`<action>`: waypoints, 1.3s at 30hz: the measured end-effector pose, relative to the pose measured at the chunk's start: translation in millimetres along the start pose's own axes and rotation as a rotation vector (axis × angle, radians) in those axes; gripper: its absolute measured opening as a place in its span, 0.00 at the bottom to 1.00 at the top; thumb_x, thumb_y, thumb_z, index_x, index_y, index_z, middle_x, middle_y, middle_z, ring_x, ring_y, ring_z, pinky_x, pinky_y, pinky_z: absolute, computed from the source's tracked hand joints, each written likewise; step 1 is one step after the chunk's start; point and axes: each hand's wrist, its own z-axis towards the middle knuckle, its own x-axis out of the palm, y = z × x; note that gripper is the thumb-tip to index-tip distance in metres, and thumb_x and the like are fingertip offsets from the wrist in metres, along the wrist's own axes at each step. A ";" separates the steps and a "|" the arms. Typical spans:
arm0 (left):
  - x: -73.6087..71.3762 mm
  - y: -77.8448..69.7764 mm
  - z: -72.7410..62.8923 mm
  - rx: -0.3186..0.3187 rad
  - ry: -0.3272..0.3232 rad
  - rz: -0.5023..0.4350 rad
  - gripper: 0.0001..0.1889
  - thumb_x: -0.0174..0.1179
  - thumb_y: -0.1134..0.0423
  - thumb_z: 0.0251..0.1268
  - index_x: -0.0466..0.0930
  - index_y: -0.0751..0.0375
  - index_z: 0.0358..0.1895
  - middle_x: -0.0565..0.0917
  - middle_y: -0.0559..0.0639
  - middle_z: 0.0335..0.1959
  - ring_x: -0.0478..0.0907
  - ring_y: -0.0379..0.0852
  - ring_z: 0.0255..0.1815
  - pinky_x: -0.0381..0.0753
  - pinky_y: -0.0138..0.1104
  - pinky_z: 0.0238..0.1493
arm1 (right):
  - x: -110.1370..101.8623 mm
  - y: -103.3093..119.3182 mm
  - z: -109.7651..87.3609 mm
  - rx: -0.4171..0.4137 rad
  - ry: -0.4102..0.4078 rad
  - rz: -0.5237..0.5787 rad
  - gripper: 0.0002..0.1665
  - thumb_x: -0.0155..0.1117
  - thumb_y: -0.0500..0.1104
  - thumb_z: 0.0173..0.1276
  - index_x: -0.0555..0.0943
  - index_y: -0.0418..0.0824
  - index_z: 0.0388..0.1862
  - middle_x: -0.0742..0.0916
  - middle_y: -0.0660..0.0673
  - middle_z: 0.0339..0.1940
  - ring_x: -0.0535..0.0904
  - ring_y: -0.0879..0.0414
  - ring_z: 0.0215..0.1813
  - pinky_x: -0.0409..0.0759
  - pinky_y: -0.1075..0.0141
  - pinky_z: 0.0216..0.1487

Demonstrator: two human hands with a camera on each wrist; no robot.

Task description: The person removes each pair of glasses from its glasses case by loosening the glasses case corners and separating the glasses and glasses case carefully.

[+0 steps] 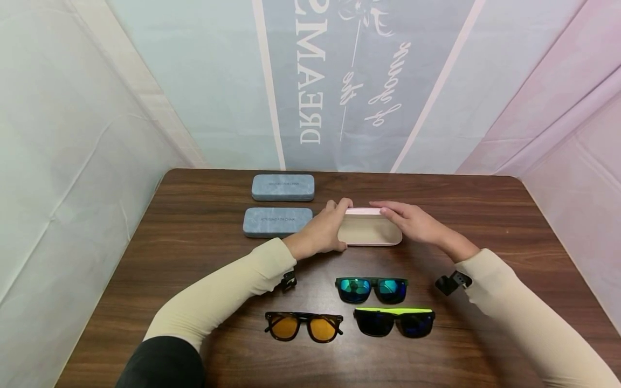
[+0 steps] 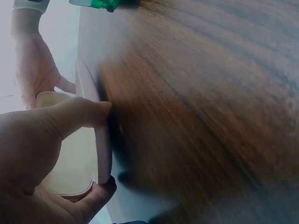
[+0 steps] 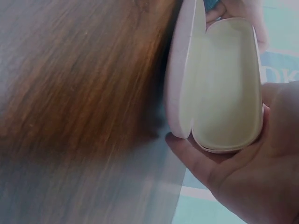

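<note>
A pale pink glasses case [image 1: 370,230] with a cream lining stands partly unfolded at the back middle of the table. Its interior holds nothing that I can see. My left hand [image 1: 322,230] grips its left end, thumb at the near edge and fingers at the far edge. At the right end, my right hand [image 1: 412,222] holds the case between thumb and fingers. Seen from the right wrist, the lid [image 3: 180,79] and the base [image 3: 229,88] lie apart at an angle, joined along one side.
Two blue glasses cases [image 1: 283,187] lie closed at the back left, one behind the other. Nearer me are mirrored blue-green sunglasses [image 1: 372,290], orange-lensed glasses [image 1: 304,326] and dark sunglasses with a lime-green strip [image 1: 394,322]. A fabric backdrop [image 1: 233,108] rises behind the table [image 1: 170,258].
</note>
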 end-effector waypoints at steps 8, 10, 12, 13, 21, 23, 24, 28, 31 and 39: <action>1.5 1.8 -1.5 0.003 -0.005 0.031 0.49 0.80 0.62 0.50 0.55 0.52 0.72 0.68 0.60 0.54 0.75 0.49 0.46 0.80 0.36 0.42 | -0.2 0.9 0.8 0.028 0.062 0.071 0.27 0.44 0.53 0.85 0.71 0.46 0.77 0.76 0.37 0.72 0.69 0.38 0.73 0.64 0.37 0.70; 1.8 1.9 -1.6 0.007 -0.008 0.031 0.49 0.80 0.62 0.50 0.55 0.52 0.72 0.69 0.60 0.54 0.75 0.49 0.46 0.80 0.36 0.43 | 0.9 -0.3 0.9 0.012 0.064 0.098 0.27 0.44 0.51 0.85 0.71 0.45 0.76 0.76 0.37 0.72 0.69 0.38 0.73 0.64 0.37 0.70; 2.2 2.1 -2.1 0.009 -0.012 0.034 0.48 0.80 0.62 0.50 0.56 0.52 0.72 0.69 0.60 0.54 0.75 0.49 0.46 0.80 0.36 0.43 | 1.6 -1.1 1.0 -0.004 0.068 0.124 0.26 0.45 0.49 0.85 0.71 0.44 0.76 0.75 0.37 0.72 0.69 0.39 0.73 0.64 0.37 0.70; 2.5 2.3 -2.5 0.009 -0.013 0.035 0.48 0.79 0.62 0.50 0.56 0.52 0.71 0.69 0.59 0.54 0.75 0.49 0.46 0.80 0.36 0.42 | 1.7 -1.5 0.9 -0.015 0.071 0.132 0.26 0.45 0.49 0.85 0.70 0.43 0.77 0.75 0.37 0.73 0.69 0.39 0.73 0.64 0.37 0.70; 5.8 3.0 -4.7 0.033 -0.012 0.094 0.43 0.77 0.59 0.55 0.56 0.56 0.69 0.69 0.61 0.55 0.78 0.49 0.45 0.80 0.36 0.41 | 1.4 -2.9 -0.6 -0.020 0.085 0.160 0.27 0.49 0.48 0.84 0.69 0.42 0.77 0.73 0.38 0.75 0.69 0.41 0.74 0.66 0.39 0.70; 5.9 2.7 -5.3 0.042 -0.012 0.114 0.42 0.77 0.58 0.56 0.57 0.57 0.67 0.71 0.61 0.55 0.78 0.49 0.45 0.80 0.37 0.43 | 2.0 -3.8 -1.0 -0.021 0.082 0.161 0.27 0.49 0.48 0.84 0.69 0.42 0.77 0.74 0.39 0.74 0.70 0.41 0.73 0.67 0.40 0.69; 5.7 2.4 -5.6 0.050 -0.014 0.125 0.41 0.77 0.58 0.56 0.58 0.57 0.66 0.72 0.60 0.55 0.79 0.49 0.45 0.80 0.37 0.44 | 2.3 -4.4 -1.5 -0.025 0.079 0.160 0.27 0.50 0.47 0.84 0.70 0.41 0.77 0.74 0.39 0.74 0.70 0.41 0.73 0.67 0.40 0.69; 5.1 1.0 -6.0 0.096 -0.027 0.180 0.39 0.78 0.58 0.55 0.59 0.59 0.61 0.77 0.59 0.51 0.80 0.50 0.45 0.80 0.39 0.47 | 3.9 -6.9 -3.3 -0.056 0.061 0.135 0.26 0.51 0.45 0.83 0.72 0.41 0.75 0.76 0.40 0.73 0.70 0.42 0.73 0.68 0.41 0.69; 5.6 0.7 -5.8 0.114 -0.038 0.205 0.39 0.79 0.58 0.54 0.59 0.59 0.59 0.78 0.58 0.49 0.80 0.50 0.45 0.80 0.40 0.47 | 5.2 -7.3 -4.3 -0.077 0.044 0.114 0.25 0.52 0.44 0.83 0.73 0.41 0.74 0.77 0.40 0.72 0.71 0.41 0.72 0.69 0.40 0.68; 6.6 1.9 -5.7 0.085 -0.010 0.152 0.46 0.78 0.60 0.53 0.57 0.51 0.72 0.75 0.57 0.52 0.77 0.48 0.46 0.81 0.39 0.46 | 5.4 -6.6 -6.7 -0.062 0.030 0.077 0.25 0.53 0.45 0.82 0.74 0.44 0.74 0.78 0.39 0.70 0.73 0.42 0.70 0.71 0.41 0.66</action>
